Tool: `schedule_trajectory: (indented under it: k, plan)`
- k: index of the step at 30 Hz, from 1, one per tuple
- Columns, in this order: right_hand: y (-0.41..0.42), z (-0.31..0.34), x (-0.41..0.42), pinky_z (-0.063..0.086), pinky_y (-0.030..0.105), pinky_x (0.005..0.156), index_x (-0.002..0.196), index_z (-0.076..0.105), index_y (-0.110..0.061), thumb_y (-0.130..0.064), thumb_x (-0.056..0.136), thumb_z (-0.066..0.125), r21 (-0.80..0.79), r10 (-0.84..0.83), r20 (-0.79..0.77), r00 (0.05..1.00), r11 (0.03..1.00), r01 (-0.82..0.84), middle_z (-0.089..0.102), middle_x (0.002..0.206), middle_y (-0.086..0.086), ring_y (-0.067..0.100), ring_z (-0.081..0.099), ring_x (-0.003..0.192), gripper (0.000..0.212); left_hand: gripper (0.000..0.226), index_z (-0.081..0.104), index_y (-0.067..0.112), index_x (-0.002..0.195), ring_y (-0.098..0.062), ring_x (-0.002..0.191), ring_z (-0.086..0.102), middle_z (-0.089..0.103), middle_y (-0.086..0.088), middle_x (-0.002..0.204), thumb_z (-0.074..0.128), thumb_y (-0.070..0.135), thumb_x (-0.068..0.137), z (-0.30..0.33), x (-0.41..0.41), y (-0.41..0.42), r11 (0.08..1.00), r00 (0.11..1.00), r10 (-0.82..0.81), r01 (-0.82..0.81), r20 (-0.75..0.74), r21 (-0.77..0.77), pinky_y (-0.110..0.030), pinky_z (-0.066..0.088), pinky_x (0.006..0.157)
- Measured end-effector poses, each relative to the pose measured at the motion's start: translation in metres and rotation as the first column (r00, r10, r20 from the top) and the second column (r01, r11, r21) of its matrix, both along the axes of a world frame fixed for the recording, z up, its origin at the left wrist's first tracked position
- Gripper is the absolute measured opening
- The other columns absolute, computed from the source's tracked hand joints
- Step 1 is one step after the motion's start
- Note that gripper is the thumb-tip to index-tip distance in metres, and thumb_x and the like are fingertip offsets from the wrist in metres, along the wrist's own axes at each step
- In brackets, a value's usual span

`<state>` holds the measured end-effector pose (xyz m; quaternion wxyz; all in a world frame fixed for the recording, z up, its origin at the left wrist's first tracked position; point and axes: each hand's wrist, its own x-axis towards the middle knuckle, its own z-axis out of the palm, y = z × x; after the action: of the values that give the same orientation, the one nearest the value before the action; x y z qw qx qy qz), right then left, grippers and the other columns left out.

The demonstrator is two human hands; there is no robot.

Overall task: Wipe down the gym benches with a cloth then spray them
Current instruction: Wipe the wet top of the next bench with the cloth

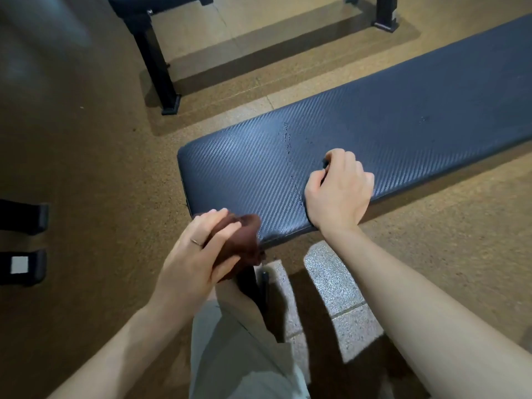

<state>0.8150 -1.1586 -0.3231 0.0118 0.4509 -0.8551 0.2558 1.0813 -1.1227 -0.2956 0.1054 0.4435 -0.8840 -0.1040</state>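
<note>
A flat gym bench with a dark blue textured pad [374, 119] runs from the centre to the upper right. Small wet-looking specks mark its surface near the middle. My left hand [198, 254] grips a bunched dark brown cloth [239, 243] against the pad's near corner. My right hand [339, 188] rests on the pad's near edge with its fingers curled. A small dark object [325, 163] peeks out between thumb and forefinger; most of it is hidden by the hand.
A second bench's black frame leg [157, 67] stands at the upper left, and another black foot [385, 15] stands at the top right. Black equipment feet [24, 240] poke in at the left edge. The floor is brown rubber, with grey tiles under the bench.
</note>
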Motion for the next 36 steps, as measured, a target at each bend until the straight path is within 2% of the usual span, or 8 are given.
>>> schedule_trajectory:
  k: [3,6,12,18,21,24,31,36]
  plan:
    - [0.001,0.004,-0.008,0.041,0.042,0.091,0.110,0.061,-0.019,-0.023,0.095,0.051,0.005,0.087,0.113,0.990,0.996,-0.088,0.066,0.107,-0.001,0.024,0.062,0.099,0.019,0.046,0.061,0.014,0.140,-0.030,0.137,0.047,0.053,-0.012,0.148,0.062,0.036,0.099,-0.012,-0.049,-0.009,0.990,0.995,-0.001,0.015,0.101,-0.138,-0.045,0.032,0.121]
    - [0.005,0.022,-0.060,0.043,0.041,0.095,0.116,0.063,-0.017,-0.020,0.098,0.052,-0.054,0.258,0.368,0.893,0.965,-0.256,0.070,0.112,0.003,0.028,0.063,0.106,0.021,0.049,0.062,0.006,0.137,-0.036,0.129,0.052,0.056,-0.018,0.142,0.051,0.038,0.101,-0.023,-0.123,-0.019,0.976,0.995,-0.067,0.080,0.072,-0.205,-0.052,0.042,0.112]
    - [-0.008,-0.002,-0.185,0.038,0.054,0.111,0.143,0.056,-0.018,-0.043,0.099,0.036,0.165,0.412,-0.154,0.898,0.907,-0.388,0.055,0.142,0.017,0.039,0.048,0.133,0.054,0.051,0.062,0.008,0.134,-0.036,0.126,0.052,0.056,-0.017,0.141,0.050,0.043,0.099,-0.031,-0.229,-0.031,0.978,0.998,-0.052,0.056,0.025,-0.203,-0.047,0.040,0.109]
    - [-0.007,-0.011,-0.190,0.016,0.052,0.126,0.159,0.036,-0.028,-0.047,0.102,0.017,0.256,0.486,-0.143,0.862,0.860,-0.442,0.031,0.167,0.010,0.031,0.022,0.155,0.063,0.062,0.051,0.018,0.149,-0.031,0.142,0.044,0.043,-0.007,0.159,0.068,0.034,0.092,-0.021,-0.146,0.006,0.987,0.989,0.055,-0.033,0.135,-0.158,-0.047,0.038,0.119]
    - [-0.011,-0.003,-0.202,0.024,0.052,0.120,0.156,0.041,-0.025,-0.046,0.101,0.020,0.275,0.552,-0.149,0.820,0.820,-0.502,0.037,0.162,0.013,0.035,0.031,0.150,0.063,0.068,0.051,0.015,0.149,-0.033,0.141,0.045,0.044,-0.010,0.157,0.078,0.025,0.087,-0.011,-0.144,0.015,0.972,0.963,0.203,-0.176,0.175,-0.156,-0.051,0.043,0.114]
    - [-0.020,0.002,-0.231,0.034,0.049,0.112,0.146,0.054,-0.020,-0.043,0.100,0.026,0.236,0.626,-0.189,0.756,0.777,-0.584,0.052,0.148,0.011,0.033,0.046,0.135,0.058,0.061,0.056,0.006,0.143,-0.038,0.135,0.049,0.049,-0.017,0.151,0.076,0.025,0.088,-0.013,-0.193,0.003,0.978,0.977,0.099,-0.061,0.188,-0.197,-0.052,0.045,0.112]
    - [-0.020,-0.005,-0.245,0.034,0.050,0.115,0.137,0.059,-0.015,-0.029,0.102,0.034,0.108,0.594,-0.177,0.785,0.804,-0.584,0.054,0.147,0.008,0.029,0.047,0.135,0.045,0.057,0.059,0.006,0.141,-0.035,0.138,0.048,0.050,-0.017,0.152,0.065,0.038,0.094,-0.013,-0.296,-0.018,0.980,0.985,-0.119,0.137,0.122,-0.144,-0.045,0.037,0.118]
    - [-0.019,-0.004,-0.244,0.029,0.050,0.120,0.139,0.057,-0.014,-0.030,0.104,0.032,0.111,0.579,-0.142,0.803,0.815,-0.569,0.052,0.149,0.007,0.029,0.044,0.139,0.046,0.060,0.052,0.018,0.148,-0.025,0.144,0.043,0.042,-0.003,0.160,0.073,0.023,0.092,0.007,-0.191,0.009,0.983,0.965,0.181,-0.177,0.191,-0.038,-0.045,0.042,0.116]
